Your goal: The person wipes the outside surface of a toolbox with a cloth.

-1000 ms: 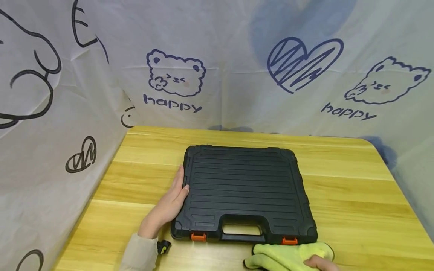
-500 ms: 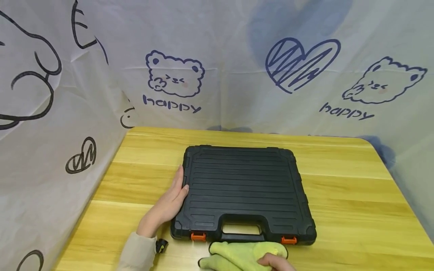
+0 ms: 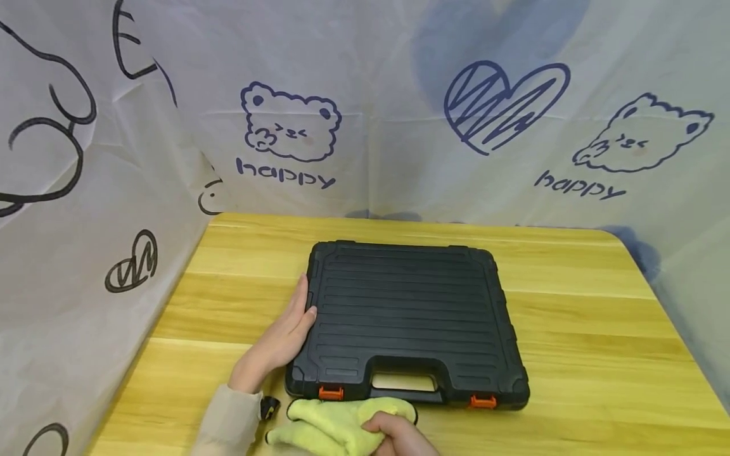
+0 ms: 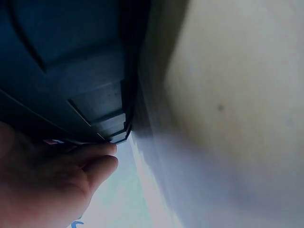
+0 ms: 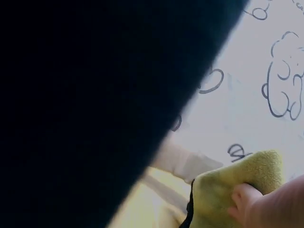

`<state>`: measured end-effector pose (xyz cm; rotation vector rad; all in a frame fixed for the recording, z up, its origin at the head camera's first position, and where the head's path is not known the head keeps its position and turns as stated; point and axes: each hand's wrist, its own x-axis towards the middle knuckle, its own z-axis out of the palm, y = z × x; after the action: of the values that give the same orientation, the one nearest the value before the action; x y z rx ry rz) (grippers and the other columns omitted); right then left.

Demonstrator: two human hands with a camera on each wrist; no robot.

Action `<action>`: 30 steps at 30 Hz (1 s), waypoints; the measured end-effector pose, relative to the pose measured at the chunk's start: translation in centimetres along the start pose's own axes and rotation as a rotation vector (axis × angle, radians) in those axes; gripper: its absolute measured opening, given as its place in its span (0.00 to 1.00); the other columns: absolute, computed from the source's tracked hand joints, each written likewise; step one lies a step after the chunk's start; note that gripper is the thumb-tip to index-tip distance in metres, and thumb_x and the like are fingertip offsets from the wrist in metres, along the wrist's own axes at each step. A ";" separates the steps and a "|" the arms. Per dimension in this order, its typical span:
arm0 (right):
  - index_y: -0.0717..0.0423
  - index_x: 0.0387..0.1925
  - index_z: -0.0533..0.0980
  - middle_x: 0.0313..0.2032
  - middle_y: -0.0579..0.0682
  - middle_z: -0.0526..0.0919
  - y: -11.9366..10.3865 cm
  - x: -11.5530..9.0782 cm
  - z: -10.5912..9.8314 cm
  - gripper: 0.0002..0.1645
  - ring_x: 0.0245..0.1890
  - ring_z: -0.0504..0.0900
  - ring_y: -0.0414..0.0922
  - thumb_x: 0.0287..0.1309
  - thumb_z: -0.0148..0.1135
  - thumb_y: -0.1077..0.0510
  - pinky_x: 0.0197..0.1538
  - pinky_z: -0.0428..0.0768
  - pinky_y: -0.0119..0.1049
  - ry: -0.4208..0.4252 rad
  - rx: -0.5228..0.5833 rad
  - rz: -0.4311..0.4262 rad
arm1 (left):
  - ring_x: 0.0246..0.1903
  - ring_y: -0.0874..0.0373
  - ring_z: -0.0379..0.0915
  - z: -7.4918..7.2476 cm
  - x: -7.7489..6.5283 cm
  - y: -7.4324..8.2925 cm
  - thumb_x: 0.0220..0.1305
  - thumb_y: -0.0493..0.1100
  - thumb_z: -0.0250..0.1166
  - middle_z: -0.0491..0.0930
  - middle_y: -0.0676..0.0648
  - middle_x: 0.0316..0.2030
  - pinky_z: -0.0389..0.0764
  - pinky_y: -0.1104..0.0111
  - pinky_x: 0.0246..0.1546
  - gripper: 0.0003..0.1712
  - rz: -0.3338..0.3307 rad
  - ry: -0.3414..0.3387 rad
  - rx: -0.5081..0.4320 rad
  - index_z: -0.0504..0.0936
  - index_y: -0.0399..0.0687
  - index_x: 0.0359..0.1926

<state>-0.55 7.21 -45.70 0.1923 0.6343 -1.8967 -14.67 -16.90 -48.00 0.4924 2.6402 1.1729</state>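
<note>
A black ribbed plastic carrying case with two orange latches and a handle cutout lies on the wooden table, handle side toward me. My left hand rests along the case's left side, fingers straight, thumb at the top edge. In the left wrist view that hand lies against the case's side wall. My right hand grips a folded yellow-green cloth with dark edging, at the case's front edge by the left latch. The right wrist view shows the fingers curled into the cloth.
The wooden table extends on both sides of the case. White fabric walls with drawn bears and hearts stand behind it and at the sides. A small black strap piece sits at my left wrist.
My right hand has moved the cloth leftward along the front edge of the case, from the right latch to the left one. My left hand and the case have stayed in place.
</note>
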 end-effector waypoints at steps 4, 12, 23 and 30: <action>0.75 0.67 0.43 0.63 0.66 0.59 0.1 1.7 1.4 0.34 0.64 0.65 0.52 0.66 0.34 0.59 0.64 0.63 0.34 0.012 0.162 -0.072 | 0.71 0.56 0.23 -0.1 -0.1 0.1 0.74 0.57 0.32 0.22 0.54 0.72 0.40 0.54 0.69 0.36 -0.008 0.000 0.005 0.24 0.53 0.72; 0.73 0.68 0.33 0.67 0.72 0.41 -0.1 3.7 3.6 0.37 0.69 0.48 0.61 0.63 0.35 0.66 0.64 0.65 0.39 0.098 0.456 -0.188 | 0.71 0.56 0.23 -0.1 -0.1 0.0 0.75 0.55 0.33 0.24 0.53 0.72 0.40 0.54 0.69 0.36 0.020 0.010 0.003 0.25 0.50 0.72; 0.74 0.67 0.30 0.68 0.71 0.37 -0.6 1.6 1.9 0.39 0.67 0.56 0.57 0.64 0.34 0.62 0.64 0.64 0.37 0.105 0.456 -0.213 | 0.72 0.54 0.24 -0.2 0.0 -0.3 0.74 0.58 0.32 0.23 0.54 0.72 0.39 0.54 0.69 0.37 0.022 0.003 0.011 0.25 0.51 0.72; 0.76 0.65 0.44 0.64 0.73 0.51 -1.0 -0.5 0.2 0.30 0.65 0.59 0.61 0.66 0.33 0.63 0.66 0.61 0.41 0.106 0.514 -0.307 | 0.72 0.52 0.25 -0.2 0.2 -0.3 0.75 0.57 0.33 0.24 0.52 0.72 0.40 0.53 0.69 0.37 0.034 0.003 0.013 0.26 0.49 0.73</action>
<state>-1.20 7.83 -45.00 0.5531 0.2395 -2.3345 -15.00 -17.16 -48.10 0.5406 2.6537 1.1683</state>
